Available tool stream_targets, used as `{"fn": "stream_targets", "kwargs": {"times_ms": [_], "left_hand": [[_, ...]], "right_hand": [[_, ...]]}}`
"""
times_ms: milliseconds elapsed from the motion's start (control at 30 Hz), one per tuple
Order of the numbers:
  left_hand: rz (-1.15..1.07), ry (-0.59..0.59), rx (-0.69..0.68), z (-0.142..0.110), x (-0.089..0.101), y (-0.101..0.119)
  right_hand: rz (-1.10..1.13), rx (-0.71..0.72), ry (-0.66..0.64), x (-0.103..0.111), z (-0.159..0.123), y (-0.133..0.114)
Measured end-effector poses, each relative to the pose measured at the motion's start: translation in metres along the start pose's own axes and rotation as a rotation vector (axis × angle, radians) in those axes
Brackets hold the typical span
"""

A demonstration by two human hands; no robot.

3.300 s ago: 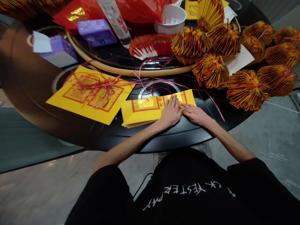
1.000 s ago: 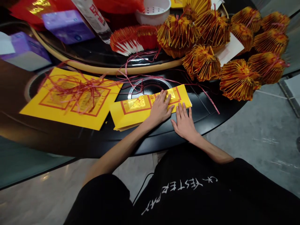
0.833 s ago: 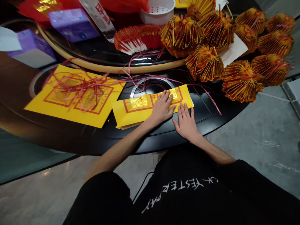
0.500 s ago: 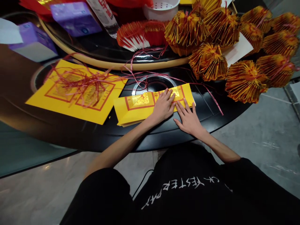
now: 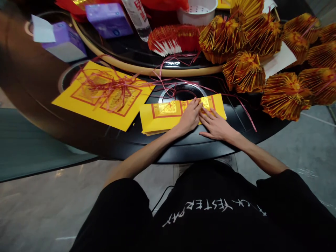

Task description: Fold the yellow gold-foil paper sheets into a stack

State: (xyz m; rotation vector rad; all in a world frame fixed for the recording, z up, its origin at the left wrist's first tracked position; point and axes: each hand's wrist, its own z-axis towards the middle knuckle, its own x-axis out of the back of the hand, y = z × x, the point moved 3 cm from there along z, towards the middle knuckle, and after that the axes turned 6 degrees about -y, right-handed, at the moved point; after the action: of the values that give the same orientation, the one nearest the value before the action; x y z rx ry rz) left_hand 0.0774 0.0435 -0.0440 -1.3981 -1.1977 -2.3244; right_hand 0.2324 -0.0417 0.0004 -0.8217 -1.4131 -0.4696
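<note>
Two open hands, the left hand (image 5: 189,118) and the right hand (image 5: 215,126), lie flat with fingers together, gripping nothing — both pressing on a folded stack of yellow joss paper (image 5: 164,113) at lower centre of the black bench (image 5: 194,154).

The round black worktop (image 5: 183,150) carries a yellow printed paper sheet (image 5: 91,113), a folded yellow paper stack (image 5: 162,119) and pleated gold-paper fans (image 5: 285,96).

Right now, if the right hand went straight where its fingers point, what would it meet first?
The right hand would meet the left hand first, just ahead on the yellow paper, though the gap is hard to judge.
</note>
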Motion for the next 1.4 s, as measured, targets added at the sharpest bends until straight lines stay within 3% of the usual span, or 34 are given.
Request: {"fn": "stream_targets", "kwargs": {"times_ms": [133, 467, 700, 1400], "left_hand": [[0.019, 0.004, 0.007, 0.002, -0.001, -0.001], [0.326, -0.112, 0.250, 0.000, 0.024, 0.043], [0.335, -0.171, 0.281, -0.004, 0.024, 0.037], [0.269, -0.093, 0.266, -0.007, 0.017, 0.028]], "right_hand": [[-0.030, 0.044, -0.033, 0.007, 0.001, 0.011], [0.010, 0.022, 0.007, 0.000, -0.002, 0.026], [0.030, 0.005, -0.020, -0.002, -0.001, 0.027], [0.059, 0.040, 0.004, -0.005, -0.003, 0.020]]}}
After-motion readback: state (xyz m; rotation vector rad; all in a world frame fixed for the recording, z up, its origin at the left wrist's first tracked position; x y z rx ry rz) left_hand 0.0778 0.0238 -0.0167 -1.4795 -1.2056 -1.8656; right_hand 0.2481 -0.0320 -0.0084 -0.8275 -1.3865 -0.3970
